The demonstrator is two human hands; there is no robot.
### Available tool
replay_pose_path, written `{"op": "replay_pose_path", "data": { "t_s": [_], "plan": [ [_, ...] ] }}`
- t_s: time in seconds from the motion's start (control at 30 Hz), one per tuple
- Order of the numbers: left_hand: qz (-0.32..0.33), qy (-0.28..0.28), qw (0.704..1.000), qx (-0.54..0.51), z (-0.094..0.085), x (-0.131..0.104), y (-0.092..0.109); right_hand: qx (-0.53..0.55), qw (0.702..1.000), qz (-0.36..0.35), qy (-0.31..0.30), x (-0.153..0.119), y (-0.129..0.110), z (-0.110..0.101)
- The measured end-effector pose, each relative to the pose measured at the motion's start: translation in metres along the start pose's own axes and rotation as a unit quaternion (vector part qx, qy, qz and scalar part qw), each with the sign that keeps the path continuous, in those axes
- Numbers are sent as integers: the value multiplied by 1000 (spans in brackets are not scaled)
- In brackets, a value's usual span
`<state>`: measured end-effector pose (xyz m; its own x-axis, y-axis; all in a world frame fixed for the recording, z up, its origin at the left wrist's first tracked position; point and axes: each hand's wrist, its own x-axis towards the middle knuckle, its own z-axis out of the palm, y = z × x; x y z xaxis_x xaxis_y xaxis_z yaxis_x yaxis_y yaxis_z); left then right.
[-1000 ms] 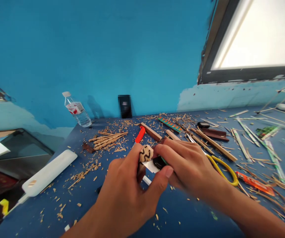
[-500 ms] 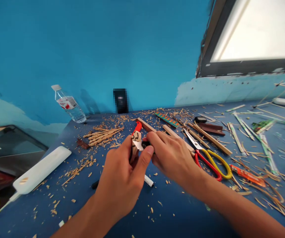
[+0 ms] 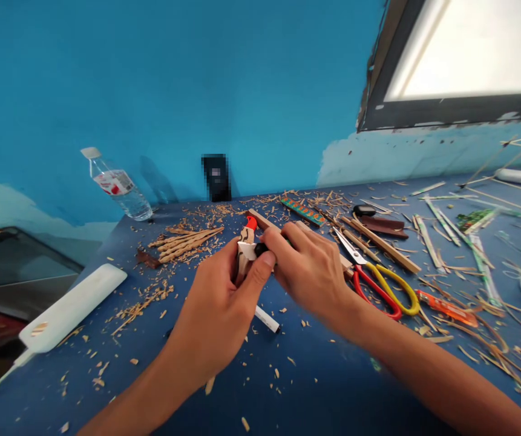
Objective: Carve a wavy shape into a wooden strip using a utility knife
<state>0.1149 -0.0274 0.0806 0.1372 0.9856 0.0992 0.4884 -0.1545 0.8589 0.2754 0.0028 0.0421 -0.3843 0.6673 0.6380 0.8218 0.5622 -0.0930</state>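
Note:
My left hand (image 3: 210, 303) is closed around a small carved piece of wood (image 3: 247, 232) with dark curved lines on it and a bright red end pointing away from me. In my right hand (image 3: 308, 266) is a knife (image 3: 247, 251). Its short, pale blade lies against the wood, and its black handle is mostly hidden by the fingers. My left thumb presses close to the handle. Below the hands, a white marker (image 3: 267, 319) lies on the blue table (image 3: 314, 375), partly covered by my left hand.
Scissors (image 3: 380, 284) with red and yellow handles lie right, near an orange cutter (image 3: 448, 309) and wood strips (image 3: 385, 245). Left are carved sticks (image 3: 190, 244), a white power strip (image 3: 74, 307) and a water bottle (image 3: 121, 188). Shavings are scattered around. A blue wall (image 3: 264, 91) stands behind.
The view has shifted slightly, moving everything a little up and left. The blade lies flatter across the wood, and more of the marker shows. Both hands keep their holds.

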Motion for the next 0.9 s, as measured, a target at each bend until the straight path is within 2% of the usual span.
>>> {"op": "replay_pose_path", "data": {
  "t_s": [0.1, 0.2, 0.27, 0.33, 0.4, 0.47, 0.53, 0.57, 0.63, 0.7, 0.77, 0.83, 0.9],
  "plan": [
    [-2, -13, 999, -35, -3, -2, 3, 104, 994, -41, -17, 2, 8, -5],
    [24, -5, 999, -35, -7, -9, 7, 232, 971, -56, 5, 4, 11, -14],
    [41, -12, 998, -54, -9, -15, 7, 306, 951, -36, 8, 4, 10, -22],
    [32, -35, 993, -112, -10, -20, 7, 368, 929, 13, -19, 5, 8, -28],
    [5, -63, 981, -185, -10, -23, 5, 438, 895, 63, -49, 5, 5, -32],
    [-3, -77, 970, -230, -10, -23, 5, 518, 848, 89, -63, 5, 3, -32],
    [28, -64, 968, -242, -11, -19, 5, 581, 805, 99, -67, 6, 3, -31],
    [52, -47, 970, -234, -12, -17, 5, 596, 793, 104, -68, 6, 3, -31],
    [98, -1, 975, -201, -16, -12, 4, 596, 791, 118, -78, 7, 5, -30],
    [125, 45, 976, -173, -20, -9, 3, 578, 802, 126, -88, 7, 7, -32],
    [140, 68, 970, -187, -22, -7, 1, 572, 806, 119, -92, 6, 9, -34],
    [145, 57, 959, -237, -24, -7, 1, 576, 805, 105, -92, 4, 11, -37],
    [114, 24, 948, -296, -24, -8, 2, 570, 812, 90, -92, 3, 13, -39]
  ]
}}
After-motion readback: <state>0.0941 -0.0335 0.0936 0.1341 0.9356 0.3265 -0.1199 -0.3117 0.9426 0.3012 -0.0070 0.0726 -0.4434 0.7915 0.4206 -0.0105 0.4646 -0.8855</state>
